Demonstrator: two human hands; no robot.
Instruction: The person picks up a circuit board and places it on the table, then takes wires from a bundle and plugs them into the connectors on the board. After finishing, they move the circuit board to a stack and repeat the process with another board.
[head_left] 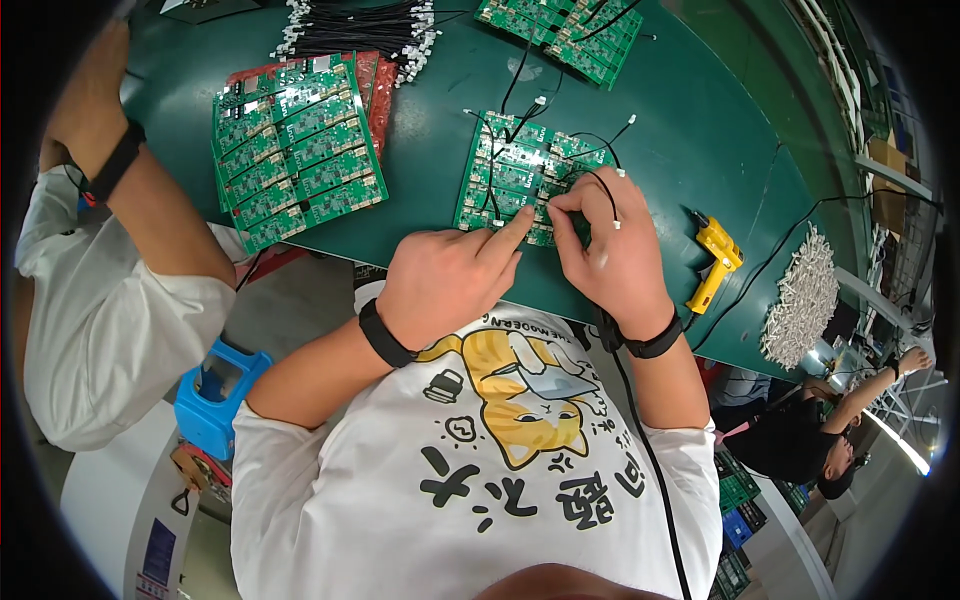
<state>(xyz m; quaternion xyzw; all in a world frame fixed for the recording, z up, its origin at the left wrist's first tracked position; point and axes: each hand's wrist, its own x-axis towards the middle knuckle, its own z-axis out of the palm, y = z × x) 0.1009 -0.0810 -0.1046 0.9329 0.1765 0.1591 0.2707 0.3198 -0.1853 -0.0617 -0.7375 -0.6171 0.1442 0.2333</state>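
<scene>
A green circuit board panel (515, 178) lies in front of me, with several short black cables (608, 190) attached, their loose ends tipped with white plugs. My left hand (450, 280) rests at its near edge, index finger stretched onto the board and the other fingers partly curled. On the panel's right side, my right hand (615, 245) has thumb and index finger pinched together against the board. What sits between those fingertips is hidden. One black cable arches over this hand, its white plug hanging by the knuckles.
Stacked green panels (300, 150) lie left, below a bundle of black cables (350, 30). More wired boards (565, 35) sit farther back. A yellow glue gun (715, 262) and a pile of small white pieces (803, 300) are at right. Another person's arm (150, 200) is at left.
</scene>
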